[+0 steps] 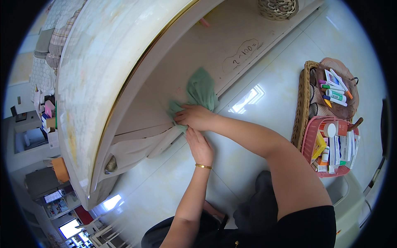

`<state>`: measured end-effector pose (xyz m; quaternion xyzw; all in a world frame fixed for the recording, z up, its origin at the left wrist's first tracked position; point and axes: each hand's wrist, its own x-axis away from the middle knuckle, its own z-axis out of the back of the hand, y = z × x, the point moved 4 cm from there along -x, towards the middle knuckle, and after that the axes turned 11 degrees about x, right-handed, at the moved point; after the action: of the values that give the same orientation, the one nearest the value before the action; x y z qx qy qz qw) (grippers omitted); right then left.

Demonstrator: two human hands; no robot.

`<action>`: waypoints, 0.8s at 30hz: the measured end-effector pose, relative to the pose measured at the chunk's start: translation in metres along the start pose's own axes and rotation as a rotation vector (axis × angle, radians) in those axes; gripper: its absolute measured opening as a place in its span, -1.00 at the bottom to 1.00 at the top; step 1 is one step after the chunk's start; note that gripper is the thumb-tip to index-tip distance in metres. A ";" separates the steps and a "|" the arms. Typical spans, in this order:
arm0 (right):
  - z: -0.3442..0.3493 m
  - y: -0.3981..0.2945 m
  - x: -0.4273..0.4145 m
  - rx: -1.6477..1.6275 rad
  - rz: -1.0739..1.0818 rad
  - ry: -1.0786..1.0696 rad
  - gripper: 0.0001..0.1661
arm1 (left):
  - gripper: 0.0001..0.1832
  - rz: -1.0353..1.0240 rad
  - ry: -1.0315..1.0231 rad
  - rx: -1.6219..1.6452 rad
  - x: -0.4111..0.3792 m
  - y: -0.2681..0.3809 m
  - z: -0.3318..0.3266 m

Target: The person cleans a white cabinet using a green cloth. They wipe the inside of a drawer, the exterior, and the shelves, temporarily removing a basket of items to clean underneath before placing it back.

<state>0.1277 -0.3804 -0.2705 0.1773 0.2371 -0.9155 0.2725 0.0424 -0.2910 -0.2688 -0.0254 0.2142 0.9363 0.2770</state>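
Observation:
A green cloth [201, 85] lies bunched on the pale lower shelf [173, 74] of a cabinet with a marble-like top. My right hand [197, 117] presses on the cloth's near part, fingers bent over it. Below it, my left hand [200, 147], with a gold bangle at the wrist, touches the cloth's lower edge at the shelf's front edge; its fingertips are close to my right hand, and whether they grip the cloth is unclear. Handwritten marks show on the shelf, to the right of the cloth.
A woven ball-like basket [277, 7] stands at the shelf's far end. On the tiled floor at right are a wicker basket [301, 108], a plate of markers [349, 66] and a pink basket of boxes [307, 136]. A pale green stool [352, 198] stands near my right arm.

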 end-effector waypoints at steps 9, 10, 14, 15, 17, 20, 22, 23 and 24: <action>0.021 -0.005 0.017 0.021 -0.277 0.005 -0.57 | -0.46 0.036 0.074 0.037 0.000 -0.003 -0.005; 0.020 0.004 0.019 0.094 -0.303 0.053 -0.55 | -0.48 0.031 0.102 0.037 -0.002 0.000 -0.006; 0.029 0.050 0.034 0.320 -0.438 0.158 -0.48 | -0.49 0.000 0.053 -0.032 -0.018 0.015 -0.005; 0.038 0.056 0.034 0.358 -0.468 0.171 -0.48 | -0.49 0.014 0.064 -0.067 -0.026 0.012 -0.004; 0.052 0.072 0.041 0.361 -0.517 0.176 -0.45 | -0.48 0.038 0.077 -0.127 -0.045 0.009 -0.010; 0.072 0.098 0.058 0.403 -0.593 0.190 -0.45 | -0.49 -0.030 -0.013 -0.226 -0.084 0.031 -0.016; 0.087 0.116 0.070 0.457 -0.639 0.197 -0.45 | -0.50 -0.124 -0.043 -0.234 -0.111 0.051 -0.022; 0.093 0.125 0.075 0.490 -0.658 0.197 -0.45 | -0.51 -0.171 -0.060 -0.239 -0.123 0.060 -0.028; 0.098 0.133 0.077 0.521 -0.673 0.200 -0.45 | -0.51 -0.202 -0.050 -0.171 -0.134 0.065 -0.037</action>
<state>0.1251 -0.5631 -0.2695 0.2409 0.0680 -0.9608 -0.1191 0.1184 -0.4231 -0.2547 -0.0469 0.1229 0.9188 0.3722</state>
